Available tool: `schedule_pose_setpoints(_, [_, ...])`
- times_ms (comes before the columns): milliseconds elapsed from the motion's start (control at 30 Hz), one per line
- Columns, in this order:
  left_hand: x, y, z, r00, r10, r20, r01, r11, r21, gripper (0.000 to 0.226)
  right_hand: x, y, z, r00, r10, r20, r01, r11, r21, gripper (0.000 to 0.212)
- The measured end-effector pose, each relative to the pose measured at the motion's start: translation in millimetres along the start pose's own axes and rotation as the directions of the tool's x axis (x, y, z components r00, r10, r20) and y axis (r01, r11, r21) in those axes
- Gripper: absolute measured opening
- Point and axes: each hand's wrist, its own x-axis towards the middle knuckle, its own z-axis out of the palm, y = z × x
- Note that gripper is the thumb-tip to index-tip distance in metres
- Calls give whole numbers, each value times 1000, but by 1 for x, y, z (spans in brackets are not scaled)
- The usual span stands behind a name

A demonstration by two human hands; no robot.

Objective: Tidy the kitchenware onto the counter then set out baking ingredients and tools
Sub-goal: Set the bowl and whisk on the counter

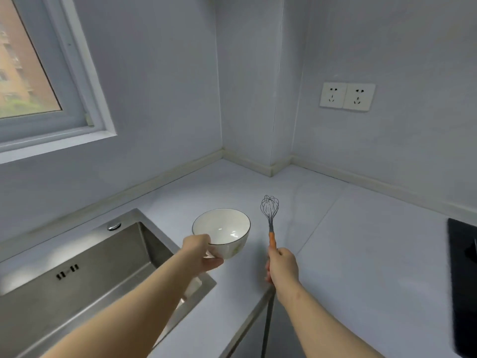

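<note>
Head view, left hand (200, 250) gripping white dark-rimmed bowl (224, 232), right hand (282, 267) clutching orange-handled wire whisk (270, 215)

2 arms reach forward; left hand (202, 250) grips bowl (222, 226) rim, right hand (282, 267) seemingly fisted round whisk (270, 211) handle

Home kitchen: sink (85, 267), counter (361, 254), sockets (347, 96).

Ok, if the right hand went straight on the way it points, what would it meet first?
Nothing close. The right hand holds the whisk pointing out over bare counter; the bowl is off to its left. First would probably be the boxed wall corner at the back, though depth is unclear.
</note>
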Motion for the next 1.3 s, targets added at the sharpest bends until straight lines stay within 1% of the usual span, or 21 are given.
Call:
schedule_pose_setpoints(100, [34, 26, 24, 1000, -11, -13, 11, 1000, 14, 28, 50, -15, 0, 1000, -9, 16, 9, 999, -41, 50])
schedule_pose_setpoints(267, [93, 62, 61, 999, -34, -26, 32, 997, -69, 32, 131, -31, 7, 1000, 2, 3, -2, 994, -109, 50])
schedule_pose_setpoints(400, [130, 75, 76, 999, -10, -35, 9, 1000, -26, 38, 167, -37, 17, 1000, 10, 8, -8, 991, -135, 51])
schedule_pose_setpoints(533, [161, 89, 87, 999, -26, -28, 26, 1000, 8, 35, 195, -42, 25, 999, 22, 28, -17, 987, -162, 48])
schedule_pose_setpoints(667, [187, 100, 98, 999, -22, -43, 22, 1000, 9, 29, 223, -45, 39, 997, 15, 78, 4, 971, -240, 37])
schedule_pose_setpoints(767, [198, 104, 102, 999, -17, -33, 16, 1000, -10, 34, 236, -47, 47, 995, 23, 97, 3, 965, -263, 29])
schedule_pose_setpoints(933, [213, 110, 101, 1000, 2, -28, -2, 1000, -10, 36, 250, -53, 52, 994, 24, 108, 8, 958, -287, 29])
schedule_pose_setpoints(1000, [214, 110, 100, 1000, -8, -22, 7, 1000, -17, 34, 251, -54, 51, 994, 37, 99, -5, 954, -301, 30])
schedule_pose_setpoints(1067, [212, 111, 97, 1000, -7, -15, 7, 1000, -15, 27, 251, -53, 50, 995, 52, 88, -26, 961, -276, 28])
schedule_pose_setpoints(1167, [209, 113, 94, 1000, 8, 7, -8, 1000, -29, 19, 253, -54, 49, 993, 63, 100, -37, 969, -242, 18])
schedule_pose_setpoints(1300, [205, 113, 91, 998, 43, 36, -42, 998, -39, 17, 253, -56, 49, 988, 77, 133, -40, 965, -259, 10])
